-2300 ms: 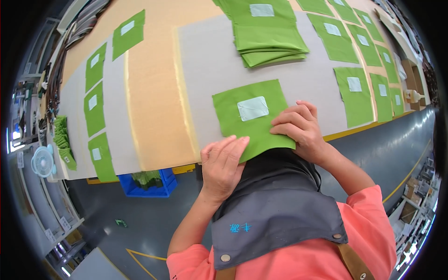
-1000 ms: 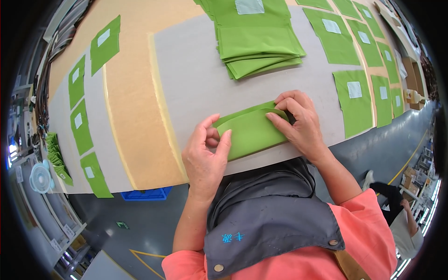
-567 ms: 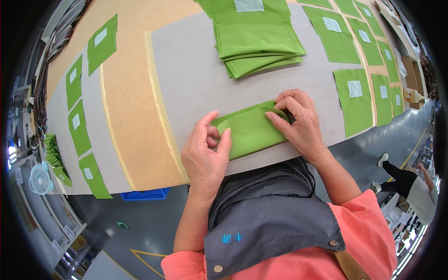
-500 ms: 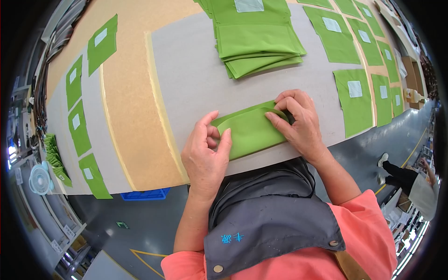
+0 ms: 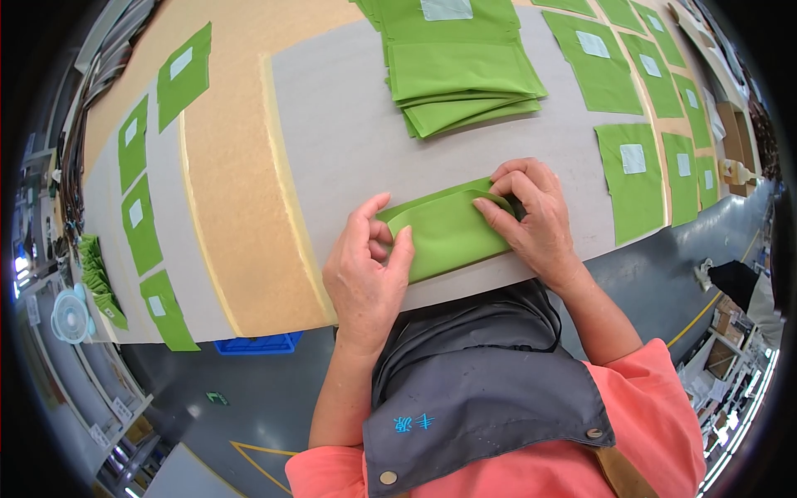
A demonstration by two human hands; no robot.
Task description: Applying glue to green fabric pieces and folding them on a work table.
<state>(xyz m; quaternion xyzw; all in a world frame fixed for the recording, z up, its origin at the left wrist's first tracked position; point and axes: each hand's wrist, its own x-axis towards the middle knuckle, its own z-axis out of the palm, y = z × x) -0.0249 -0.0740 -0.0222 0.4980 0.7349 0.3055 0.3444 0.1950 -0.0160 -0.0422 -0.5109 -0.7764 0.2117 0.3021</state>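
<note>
Near the table's front edge lies a folded green fabric piece (image 5: 452,231), its upper layer slightly lifted at both ends. My left hand (image 5: 365,266) pinches its left end between thumb and fingers. At the other end, my right hand (image 5: 531,212) grips the top right corner, thumb on the front layer and fingers behind. Just beyond my hands rests a stack of green fabric pieces (image 5: 461,70), the top one bearing a pale rectangular patch. What lies inside the fold is hidden.
Green pieces with pale patches lie in rows at right (image 5: 633,178) and left (image 5: 141,224). A bunched green pile (image 5: 100,278) and a light blue fan (image 5: 73,315) are at far left. Below the table edge shows a blue crate (image 5: 259,343). A bottle (image 5: 737,172) stands far right.
My hands and the folded fabric hold almost the same position. At the far right, the person in dark trousers has moved further toward the picture's edge.
</note>
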